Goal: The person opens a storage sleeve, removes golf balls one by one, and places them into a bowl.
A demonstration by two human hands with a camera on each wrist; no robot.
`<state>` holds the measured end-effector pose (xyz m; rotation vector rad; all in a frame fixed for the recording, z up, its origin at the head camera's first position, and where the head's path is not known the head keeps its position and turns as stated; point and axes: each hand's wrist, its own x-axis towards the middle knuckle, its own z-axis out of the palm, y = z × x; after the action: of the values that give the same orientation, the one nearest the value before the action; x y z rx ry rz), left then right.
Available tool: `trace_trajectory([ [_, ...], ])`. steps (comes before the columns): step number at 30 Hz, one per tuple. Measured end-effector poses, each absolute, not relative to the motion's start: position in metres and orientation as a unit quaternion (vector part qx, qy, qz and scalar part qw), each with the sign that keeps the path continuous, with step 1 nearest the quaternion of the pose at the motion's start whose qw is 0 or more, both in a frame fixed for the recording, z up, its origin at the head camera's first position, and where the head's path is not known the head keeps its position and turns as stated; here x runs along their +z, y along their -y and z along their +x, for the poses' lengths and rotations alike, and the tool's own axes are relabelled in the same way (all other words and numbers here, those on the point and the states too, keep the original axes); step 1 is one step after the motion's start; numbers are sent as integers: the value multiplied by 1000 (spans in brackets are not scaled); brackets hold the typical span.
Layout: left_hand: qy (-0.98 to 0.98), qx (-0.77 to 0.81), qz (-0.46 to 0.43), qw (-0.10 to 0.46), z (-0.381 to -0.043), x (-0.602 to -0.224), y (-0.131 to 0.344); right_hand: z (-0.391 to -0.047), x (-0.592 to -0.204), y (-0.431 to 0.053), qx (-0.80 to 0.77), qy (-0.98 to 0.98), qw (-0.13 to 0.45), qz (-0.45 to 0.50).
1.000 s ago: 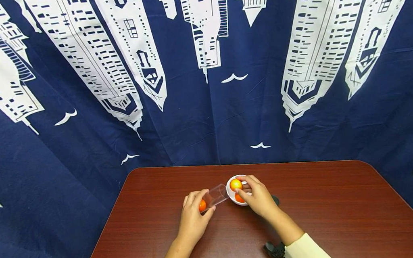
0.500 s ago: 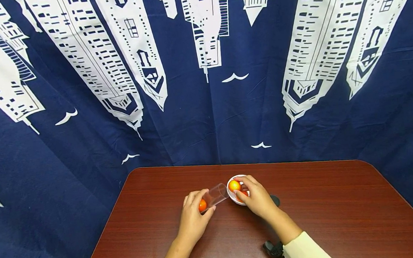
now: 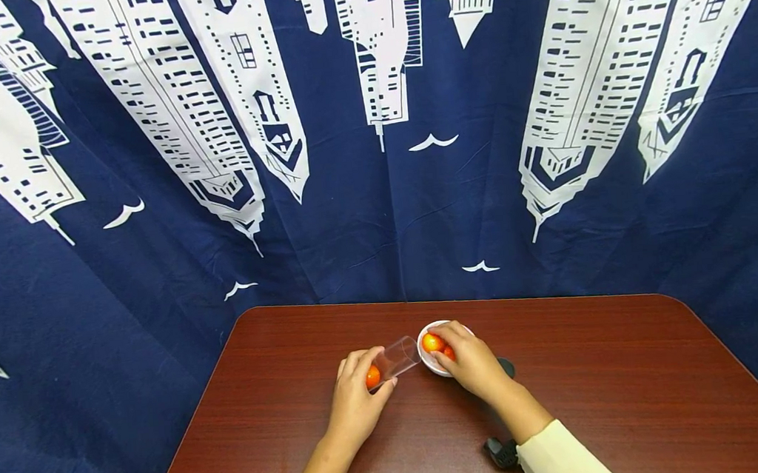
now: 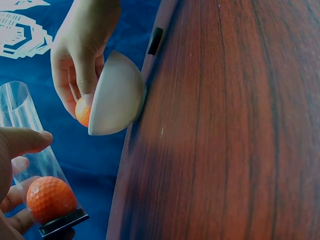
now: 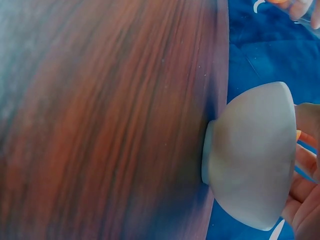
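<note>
My left hand (image 3: 355,399) grips a clear tube (image 3: 398,355), tilted with its open end toward the bowl. An orange golf ball (image 4: 51,199) sits at the tube's lower end, against a black base (image 4: 64,223). The white bowl (image 5: 255,155) stands upright on the table, just beyond the tube's mouth. Over its rim reaches my right hand (image 3: 472,363), thumb and fingers around an orange ball (image 3: 431,342). In the left wrist view the thumb touches this ball at rim height. Another orange ball (image 3: 450,352) lies in the bowl, partly hidden by the hand.
A small dark flat object (image 3: 506,367) lies on the brown table (image 3: 603,367) right of the bowl, partly behind the right wrist. A black device (image 3: 501,452) is by the right sleeve. Behind the table hangs a blue cloth (image 3: 353,246) with white buildings.
The right hand and its ball have sunk a little lower into the bowl. The other ball has shifted up and right there. The left hand and tube have hardly moved.
</note>
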<state>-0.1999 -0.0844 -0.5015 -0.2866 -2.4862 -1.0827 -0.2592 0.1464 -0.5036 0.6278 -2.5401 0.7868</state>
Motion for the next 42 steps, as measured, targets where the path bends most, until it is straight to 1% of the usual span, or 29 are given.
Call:
trace_trajectory([
  [4, 893, -389, -103, 202, -200, -501, 85, -260, -505, -146, 268, 914, 198, 232],
  [14, 892, -387, -110, 208, -200, -502, 85, -263, -505, -147, 251, 923, 163, 243],
  [31, 891, -389, -113, 204, -200, -504, 84, -265, -504, -149, 247, 928, 144, 237],
  [42, 891, -390, -111, 207, -200, -503, 85, -261, -504, -150, 256, 927, 150, 230],
])
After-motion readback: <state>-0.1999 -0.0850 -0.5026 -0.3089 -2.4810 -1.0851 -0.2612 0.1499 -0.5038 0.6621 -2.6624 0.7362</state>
